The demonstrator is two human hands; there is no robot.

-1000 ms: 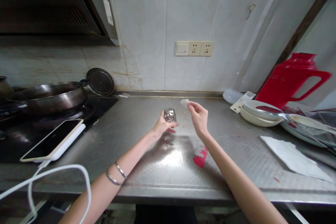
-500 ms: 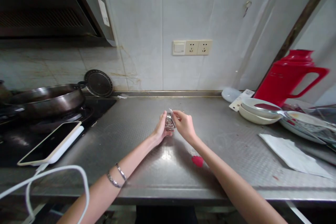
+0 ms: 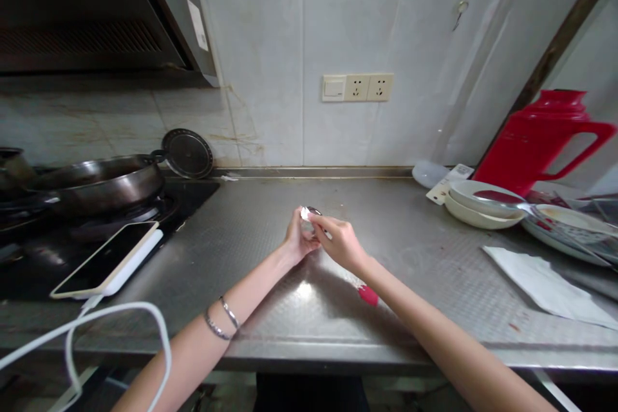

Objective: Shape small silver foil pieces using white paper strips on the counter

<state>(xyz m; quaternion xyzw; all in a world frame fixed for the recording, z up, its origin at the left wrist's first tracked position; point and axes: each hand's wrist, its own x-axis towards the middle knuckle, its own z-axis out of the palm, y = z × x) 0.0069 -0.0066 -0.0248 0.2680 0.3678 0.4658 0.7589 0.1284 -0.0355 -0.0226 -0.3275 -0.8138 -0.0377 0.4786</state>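
Over the middle of the steel counter (image 3: 261, 296), my left hand (image 3: 294, 236) is wrapped round a small clear, shiny object (image 3: 308, 230), perhaps glass; its exact kind is hidden by the fingers. My right hand (image 3: 338, 241) is closed in a pinch on a small white piece (image 3: 304, 213), perhaps tissue, at the object's upper edge. A dark rim shows just behind it. Below the right wrist, a red flat scrap (image 3: 368, 295) lies on the counter, partly beside my forearm.
On the left, a phone (image 3: 103, 261) with a white cable (image 3: 157, 328) rests by the stove, where a steel pan (image 3: 109, 183) stands. To the right are stacked bowls (image 3: 483, 209), a red thermos jug (image 3: 538, 141), a plate (image 3: 570, 225) and a white napkin (image 3: 545, 286).
My right hand has shifted the white piece across to the left over the top of the small object. The view has swung slightly left.
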